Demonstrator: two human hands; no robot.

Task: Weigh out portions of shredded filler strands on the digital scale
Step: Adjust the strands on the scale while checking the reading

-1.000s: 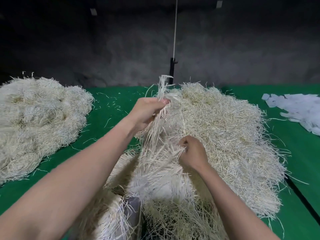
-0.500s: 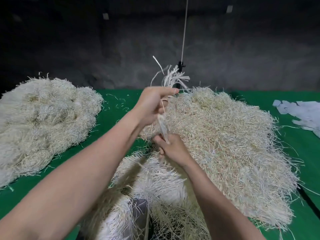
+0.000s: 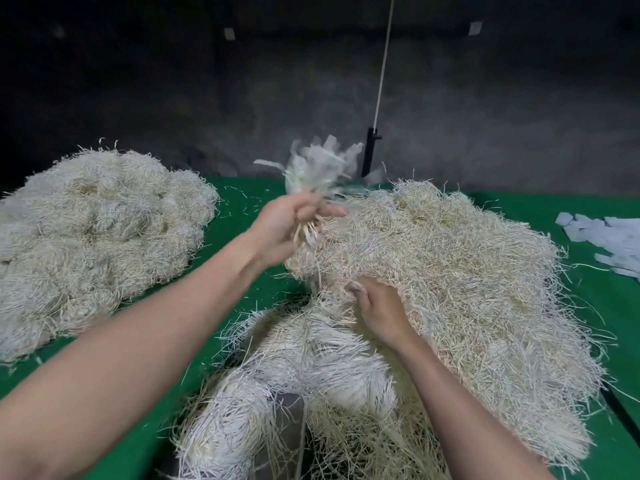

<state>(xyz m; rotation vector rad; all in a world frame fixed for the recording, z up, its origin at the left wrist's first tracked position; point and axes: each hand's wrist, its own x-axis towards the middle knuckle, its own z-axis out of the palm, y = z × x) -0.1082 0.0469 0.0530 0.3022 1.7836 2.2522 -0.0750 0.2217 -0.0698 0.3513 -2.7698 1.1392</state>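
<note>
My left hand [image 3: 289, 225] is raised over the green table [image 3: 242, 202] and grips a small tuft of pale shredded strands [image 3: 317, 171]. The tuft's ends fan out blurred above the fingers. A few thin strands trail down from it toward my right hand [image 3: 377, 311]. That hand sits lower, its fingers curled into strands at the near edge of the big loose pile [image 3: 467, 271]. Right in front of me lies a smaller heap of strands [image 3: 311, 358], draped over a grey object [image 3: 287, 424] that is mostly buried.
A second large pile of strands [image 3: 86, 237] covers the table's left side. White paper scraps [image 3: 606, 233] lie at the far right. A black post [image 3: 369, 154] with a white cord stands behind the table against a dark wall.
My left hand has lifted the tuft up and to the left, free of the heap. My right hand has let the bundle slip and dropped to the big pile's edge.
</note>
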